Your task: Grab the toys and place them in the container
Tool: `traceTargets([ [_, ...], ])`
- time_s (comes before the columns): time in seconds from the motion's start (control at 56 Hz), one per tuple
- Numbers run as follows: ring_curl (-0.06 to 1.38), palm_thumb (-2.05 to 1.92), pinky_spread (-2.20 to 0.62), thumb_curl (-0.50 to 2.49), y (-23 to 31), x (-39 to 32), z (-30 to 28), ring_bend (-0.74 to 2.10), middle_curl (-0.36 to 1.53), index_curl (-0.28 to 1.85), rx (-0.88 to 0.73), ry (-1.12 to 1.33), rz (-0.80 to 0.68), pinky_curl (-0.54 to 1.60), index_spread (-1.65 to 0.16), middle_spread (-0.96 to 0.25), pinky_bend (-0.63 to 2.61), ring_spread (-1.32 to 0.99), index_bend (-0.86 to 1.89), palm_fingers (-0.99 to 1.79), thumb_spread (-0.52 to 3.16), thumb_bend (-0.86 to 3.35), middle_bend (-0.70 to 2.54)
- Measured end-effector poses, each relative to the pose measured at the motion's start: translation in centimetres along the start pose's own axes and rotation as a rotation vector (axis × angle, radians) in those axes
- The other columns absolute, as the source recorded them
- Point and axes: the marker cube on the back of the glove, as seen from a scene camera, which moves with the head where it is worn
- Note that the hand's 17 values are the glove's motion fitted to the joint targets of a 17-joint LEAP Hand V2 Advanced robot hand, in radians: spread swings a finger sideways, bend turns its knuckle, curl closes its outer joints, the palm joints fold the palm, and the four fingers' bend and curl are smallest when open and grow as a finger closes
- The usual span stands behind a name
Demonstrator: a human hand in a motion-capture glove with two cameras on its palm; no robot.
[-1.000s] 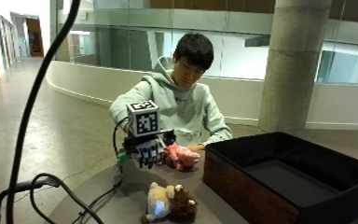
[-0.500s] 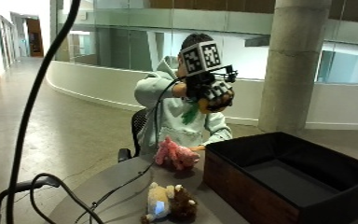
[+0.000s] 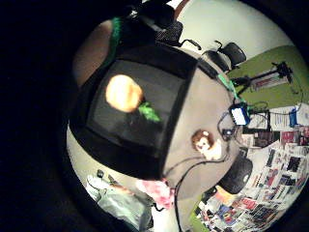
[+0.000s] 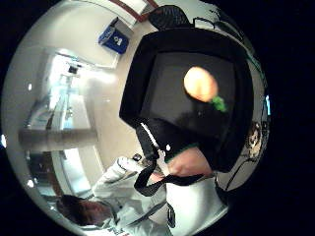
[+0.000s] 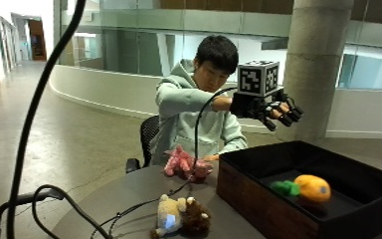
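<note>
Orange with a green tuft, a plush toy point(image 5: 311, 187) shows inside the black container point(image 5: 257, 164), and we cannot tell whether it has touched the floor of the box. Above the container we see the gloved right hand point(image 5: 274, 109), its grip released, fingers spread and holding nothing. On the grey worktop point(image 5: 125, 199) just beside the container's near wall lies a brown and white plush animal point(image 5: 180, 218). A pink plush toy point(image 5: 186, 163) sits at the worktop's far edge, and the person's bare hand point(image 5: 211, 158) touches it.
</note>
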Motion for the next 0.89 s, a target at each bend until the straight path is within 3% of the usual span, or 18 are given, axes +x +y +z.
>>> traceTargets([
  [0.214, 0.3, -0.04, 0.01, 0.44, 3.3, 5.9, -1.0, 0.36, 0.51, 0.54, -0.02, -0.015, 0.071, 0.4, -0.26, -0.05, 0.88, -0.08, 0.09, -0.23, 1.2, -0.04, 0.15],
  [0.482, 0.3, -0.03, 0.04, 0.36, 8.5, 15.1, -1.1, 0.35, 0.43, 0.4, -0.032, -0.081, 0.242, 0.36, -0.24, -0.02, 0.81, -0.07, 0.1, -0.13, 1.21, -0.04, 0.16],
  [0.893, 0.31, -0.04, 0.04, 0.28, 9.7, 24.9, 7.2, 0.33, 0.38, 0.31, -0.066, 0.047, 0.399, 0.35, -0.23, -0.02, 0.78, -0.07, 0.13, -0.11, 1.22, -0.04, 0.17],
])
